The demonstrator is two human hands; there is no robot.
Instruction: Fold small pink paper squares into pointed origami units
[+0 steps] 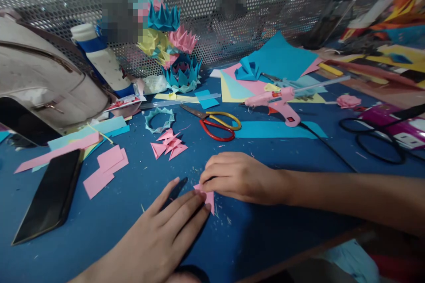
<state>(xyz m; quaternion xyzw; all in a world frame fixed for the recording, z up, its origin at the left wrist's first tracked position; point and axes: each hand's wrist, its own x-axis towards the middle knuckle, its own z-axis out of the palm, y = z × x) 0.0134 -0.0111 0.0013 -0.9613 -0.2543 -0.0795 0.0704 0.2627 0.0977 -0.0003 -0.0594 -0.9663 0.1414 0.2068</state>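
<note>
A small folded piece of pink paper (pixel 210 201) lies on the blue table between my hands. My left hand (pixel 166 230) has its fingers stretched out flat, their tips pressing on the paper's left side. Curled fingers of my right hand (pixel 235 177) pinch the paper's upper edge; part of it is hidden beneath them. Beyond my hands are several folded pink paper triangles (pixel 170 145), a light blue folded paper ring (pixel 148 123) and scissors (pixel 217 135) with one red and one yellow handle. Pink paper squares (pixel 110 158) lie to the left.
A pink glue gun (pixel 287 108) with a black cord rests on a blue paper strip (pixel 252 129). A phone (pixel 49 194) lies at left, near a bag (pixel 43 70) and a bottle (pixel 102 59). Folded paper flowers (pixel 182 73) are stacked against the perforated metal panel (pixel 206 31).
</note>
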